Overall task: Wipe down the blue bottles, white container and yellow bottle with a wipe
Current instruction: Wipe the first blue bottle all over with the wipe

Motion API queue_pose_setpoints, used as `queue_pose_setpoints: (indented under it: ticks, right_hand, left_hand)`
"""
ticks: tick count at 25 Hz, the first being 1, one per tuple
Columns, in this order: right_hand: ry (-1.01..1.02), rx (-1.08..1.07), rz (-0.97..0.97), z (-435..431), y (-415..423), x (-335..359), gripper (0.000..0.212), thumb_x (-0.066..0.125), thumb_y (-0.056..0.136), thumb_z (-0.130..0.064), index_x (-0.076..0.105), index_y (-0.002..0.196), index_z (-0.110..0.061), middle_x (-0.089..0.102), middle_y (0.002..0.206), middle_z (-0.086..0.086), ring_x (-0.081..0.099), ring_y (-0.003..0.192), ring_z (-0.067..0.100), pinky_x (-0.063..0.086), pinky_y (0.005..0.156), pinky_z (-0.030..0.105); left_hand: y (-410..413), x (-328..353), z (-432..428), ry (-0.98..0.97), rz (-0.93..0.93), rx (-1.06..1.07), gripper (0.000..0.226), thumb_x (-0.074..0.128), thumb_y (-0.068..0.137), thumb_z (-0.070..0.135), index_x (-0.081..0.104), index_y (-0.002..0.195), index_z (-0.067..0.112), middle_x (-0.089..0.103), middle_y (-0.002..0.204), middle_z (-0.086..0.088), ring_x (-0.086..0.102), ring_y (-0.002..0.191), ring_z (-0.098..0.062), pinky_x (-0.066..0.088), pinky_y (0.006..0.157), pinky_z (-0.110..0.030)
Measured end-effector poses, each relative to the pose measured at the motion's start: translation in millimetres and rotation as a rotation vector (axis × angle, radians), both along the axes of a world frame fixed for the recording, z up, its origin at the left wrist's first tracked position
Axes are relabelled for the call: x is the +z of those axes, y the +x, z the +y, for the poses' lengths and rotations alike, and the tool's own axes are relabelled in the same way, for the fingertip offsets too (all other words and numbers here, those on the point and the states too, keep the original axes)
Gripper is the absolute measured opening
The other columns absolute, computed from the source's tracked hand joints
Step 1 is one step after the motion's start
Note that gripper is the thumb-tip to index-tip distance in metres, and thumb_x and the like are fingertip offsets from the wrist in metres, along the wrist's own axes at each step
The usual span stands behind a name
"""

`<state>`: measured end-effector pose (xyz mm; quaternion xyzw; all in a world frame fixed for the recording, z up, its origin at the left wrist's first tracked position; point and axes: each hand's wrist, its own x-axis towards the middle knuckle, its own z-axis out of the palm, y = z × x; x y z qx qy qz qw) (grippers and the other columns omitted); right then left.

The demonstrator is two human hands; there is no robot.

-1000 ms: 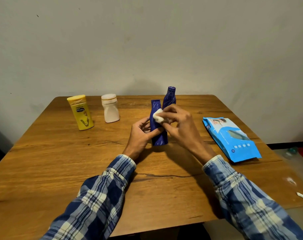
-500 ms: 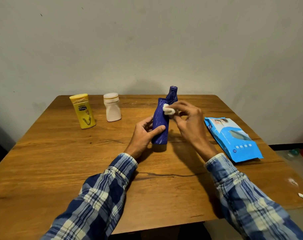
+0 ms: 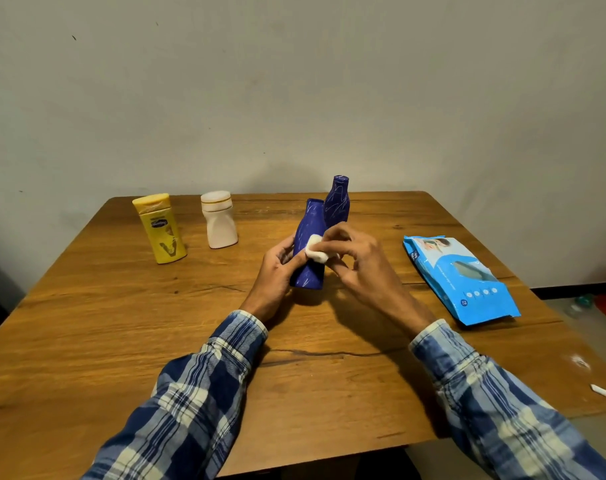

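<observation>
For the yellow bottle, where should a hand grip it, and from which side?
Probably best round the middle of the yellow bottle, below the cap, coming from the front-left. It stands upright with broad flat faces, and the white container stands close on its right, apart from it.

Wooden table (image 3: pixel 87 341) stands before a plain grey wall (image 3: pixel 294 81).

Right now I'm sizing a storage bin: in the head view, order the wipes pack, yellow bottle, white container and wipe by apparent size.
1. wipes pack, though it lies somewhat nearer the camera
2. yellow bottle
3. white container
4. wipe, wadded and partly hidden
</observation>
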<state>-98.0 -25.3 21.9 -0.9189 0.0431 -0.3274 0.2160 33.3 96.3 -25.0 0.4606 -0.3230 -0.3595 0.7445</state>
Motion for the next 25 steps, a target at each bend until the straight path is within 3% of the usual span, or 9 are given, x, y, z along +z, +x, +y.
queue_pose_setpoints:
  ticks: [4, 7, 11, 15, 18, 19, 21, 23, 25]
  right_hand:
    - [0.135, -0.184, -0.157, -10, 8, 17, 0.028, 0.07, 0.09, -0.004, 0.074, 0.116, -0.014, 0.061, 0.106, -0.001, 0.054, 0.089, 0.002, 0.045, 0.075, 0.013]
    - [-0.148, -0.046, 0.038, 3, 10, 12, 0.027, 0.067, 0.092, -0.01, 0.072, 0.118, -0.013, 0.057, 0.114, 0.004, 0.052, 0.101, 0.011, 0.041, 0.084, 0.017]
    - [-0.03, -0.26, -0.062, -11, 7, 15, 0.024, 0.068, 0.093, -0.013, 0.072, 0.117, -0.017, 0.056, 0.107, 0.002, 0.052, 0.098, 0.014, 0.045, 0.08, 0.025]
    - [-0.215, -0.012, 0.089, 5, 6, 8, 0.03, 0.068, 0.092, -0.011, 0.07, 0.121, -0.015, 0.056, 0.115, 0.005, 0.054, 0.101, 0.015, 0.048, 0.084, 0.024]
    - [0.014, -0.26, -0.103, -9, 15, 17, 0.028, 0.069, 0.093, -0.01, 0.071, 0.12, -0.016, 0.058, 0.11, 0.005, 0.056, 0.097, 0.016, 0.054, 0.082, 0.03]
    - [0.004, -0.27, -0.086, -7, 18, 18, 0.028, 0.069, 0.092, -0.011, 0.071, 0.12, -0.015, 0.057, 0.112, 0.006, 0.056, 0.099, 0.016, 0.055, 0.084, 0.03]
    - [-0.179, -0.107, 0.074, 8, 16, 11, 0.03, 0.072, 0.089, -0.011, 0.07, 0.12, -0.013, 0.057, 0.116, 0.008, 0.054, 0.103, 0.016, 0.051, 0.088, 0.027]
    - [-0.243, -0.003, 0.097, 9, 13, 11, 0.031, 0.072, 0.089, -0.011, 0.07, 0.119, -0.012, 0.057, 0.115, 0.008, 0.054, 0.1, 0.014, 0.048, 0.085, 0.022]
    - [-0.03, -0.221, -0.078, -6, 16, 19, 0.027, 0.07, 0.092, -0.011, 0.072, 0.118, -0.013, 0.058, 0.109, 0.007, 0.054, 0.092, 0.012, 0.049, 0.08, 0.021]
  left_hand:
    - [-10, 5, -2, 0.027, -0.001, -0.047, 0.044, 0.059, 0.104, 0.02, 0.048, 0.147, 0.022, 0.068, 0.116, -0.021, 0.069, 0.081, -0.038, 0.063, 0.066, -0.046]
    - [-14, 6, -1, 0.044, -0.039, -0.045, 0.045, 0.055, 0.105, 0.019, 0.048, 0.147, 0.034, 0.062, 0.13, -0.021, 0.069, 0.092, -0.038, 0.061, 0.056, -0.04]
    - [-9, 5, -1, 0.116, -0.126, -0.031, 0.065, 0.059, 0.101, 0.012, 0.037, 0.149, 0.049, 0.05, 0.138, -0.024, 0.067, 0.086, -0.031, 0.058, 0.064, -0.043]
    - [-7, -2, -5, 0.075, -0.089, -0.077, 0.073, 0.061, 0.096, 0.009, 0.038, 0.151, 0.051, 0.043, 0.154, -0.011, 0.058, 0.127, -0.036, 0.052, 0.093, -0.058]
    - [-10, 4, -2, 0.136, -0.13, -0.062, 0.066, 0.06, 0.098, 0.01, 0.037, 0.152, 0.041, 0.049, 0.143, -0.015, 0.064, 0.108, -0.034, 0.054, 0.083, -0.051]
    - [-11, 3, -2, 0.142, -0.128, -0.062, 0.062, 0.059, 0.099, 0.01, 0.039, 0.151, 0.039, 0.051, 0.141, -0.015, 0.065, 0.107, -0.033, 0.055, 0.083, -0.051]
    - [-12, 0, -1, 0.11, -0.075, -0.083, 0.055, 0.058, 0.099, 0.009, 0.046, 0.147, 0.033, 0.058, 0.136, -0.013, 0.065, 0.108, -0.03, 0.056, 0.082, -0.046]
    - [-13, 3, 0, 0.093, -0.04, -0.094, 0.052, 0.057, 0.1, 0.005, 0.049, 0.145, 0.03, 0.061, 0.13, -0.013, 0.065, 0.103, -0.029, 0.055, 0.077, -0.043]
    - [-13, 7, -1, 0.134, -0.104, -0.074, 0.056, 0.057, 0.101, 0.004, 0.042, 0.15, 0.029, 0.058, 0.133, -0.013, 0.066, 0.103, -0.032, 0.055, 0.08, -0.05]
